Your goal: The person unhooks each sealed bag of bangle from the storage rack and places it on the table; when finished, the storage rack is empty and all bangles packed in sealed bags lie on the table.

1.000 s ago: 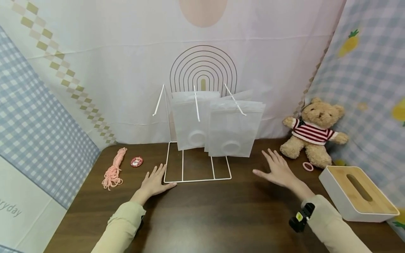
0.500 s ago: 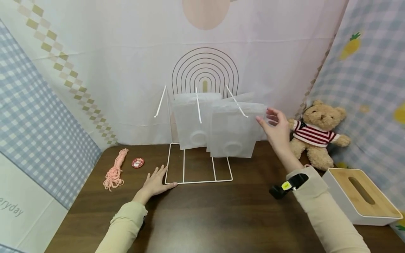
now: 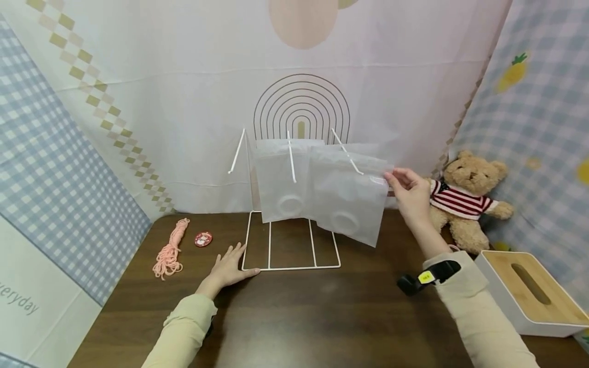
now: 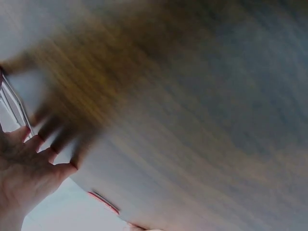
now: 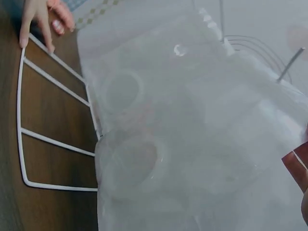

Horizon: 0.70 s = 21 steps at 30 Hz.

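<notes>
A white wire rack (image 3: 291, 268) stands on the table, with three prongs pointing forward. Frosted plastic bags hang on the middle and right prongs; each front one shows a round ring mark. My right hand (image 3: 412, 198) pinches the upper right edge of the front right bag (image 3: 349, 197), which hangs tilted. In the right wrist view this bag (image 5: 211, 192) fills much of the frame, with a thumb and fingertip at its edge. My left hand (image 3: 227, 268) lies with spread fingers on the rack base's front left corner; its fingers touch the wire in the left wrist view.
A pink rope bundle (image 3: 170, 250) and a round red badge (image 3: 203, 238) lie on the left. On the right sit a teddy bear (image 3: 467, 199) in a striped sweater and a white tissue box (image 3: 529, 291) with a wooden lid. A patterned cloth (image 3: 202, 102) hangs behind the rack.
My right hand has risen from above the table to the right bag and taken hold of its edge. The bag has tilted, its right side lower. My left hand stays at the rack corner.
</notes>
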{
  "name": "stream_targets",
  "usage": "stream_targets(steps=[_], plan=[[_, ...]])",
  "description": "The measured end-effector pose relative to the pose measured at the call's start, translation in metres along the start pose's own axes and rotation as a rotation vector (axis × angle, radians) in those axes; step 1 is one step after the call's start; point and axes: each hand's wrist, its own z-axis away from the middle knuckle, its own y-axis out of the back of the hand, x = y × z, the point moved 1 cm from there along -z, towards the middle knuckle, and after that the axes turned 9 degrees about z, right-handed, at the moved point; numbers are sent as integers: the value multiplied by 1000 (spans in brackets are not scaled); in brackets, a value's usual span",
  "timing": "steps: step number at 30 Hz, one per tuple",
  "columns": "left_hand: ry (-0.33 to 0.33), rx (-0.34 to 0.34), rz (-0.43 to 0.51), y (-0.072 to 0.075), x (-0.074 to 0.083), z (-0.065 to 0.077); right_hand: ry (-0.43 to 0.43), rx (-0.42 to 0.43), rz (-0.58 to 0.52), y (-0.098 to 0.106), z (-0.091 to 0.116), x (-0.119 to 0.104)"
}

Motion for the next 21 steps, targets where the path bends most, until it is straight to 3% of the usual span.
stream_targets(steps=[7,17,21], plan=[[3,-5,-7,0,1,-3,-67,-79,-96,11,-1,-2],[-4,11,11,2,1,-1,-190,-156,-114,22,4,-11],[1,4,8,1,1,0,-202,-181,-141,27,7,-15]])
